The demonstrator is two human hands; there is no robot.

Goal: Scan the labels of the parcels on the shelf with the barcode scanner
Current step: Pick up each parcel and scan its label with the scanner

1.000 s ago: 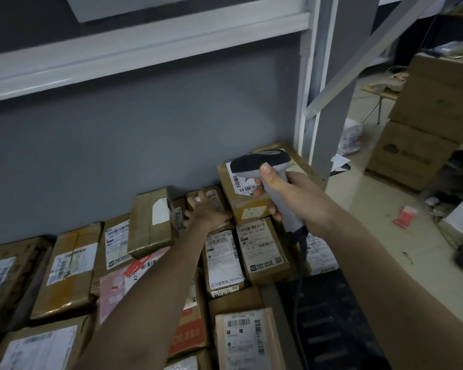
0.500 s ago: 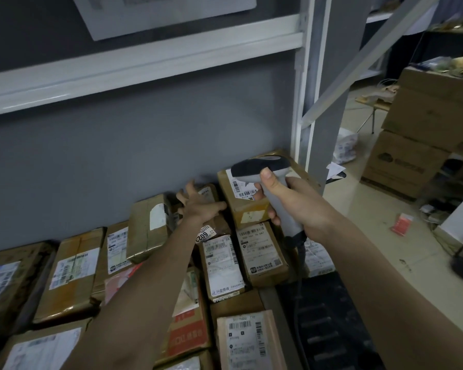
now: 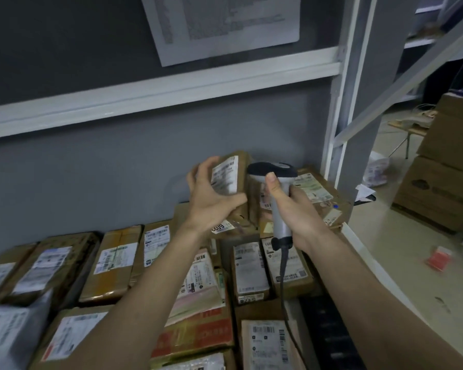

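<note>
Behind both hands, a grey wall (image 3: 96,182) crossed by a white shelf rail (image 3: 155,94), with a printed sheet (image 3: 219,25) pinned above it. To the right of the right hand, a white shelf post (image 3: 340,108), then pale floor (image 3: 401,263) with stacked cardboard boxes (image 3: 444,182) well apart and a small red object (image 3: 439,259) lying flat. Below and left of the hands, a shelf packed with brown parcels (image 3: 112,260), labels facing up, lying edge to edge. Under the left forearm, a red-printed box (image 3: 198,335). Just behind the right hand, a taller parcel (image 3: 316,193) with a greenish label, blocking the corner by the post.

Left hand (image 3: 211,193) grasping a small parcel (image 3: 233,177), lifted off the pile and tilted up, its white label turned toward the viewer; fingers curled over the far edge, thumb along the lower edge. Right hand (image 3: 292,206) clenched round the grey handle of the scanner (image 3: 273,172), thumb up the back, dark head just beside the lifted parcel, near its label. Black cable (image 3: 282,276) hanging from the handle down across the parcels below the right wrist.
</note>
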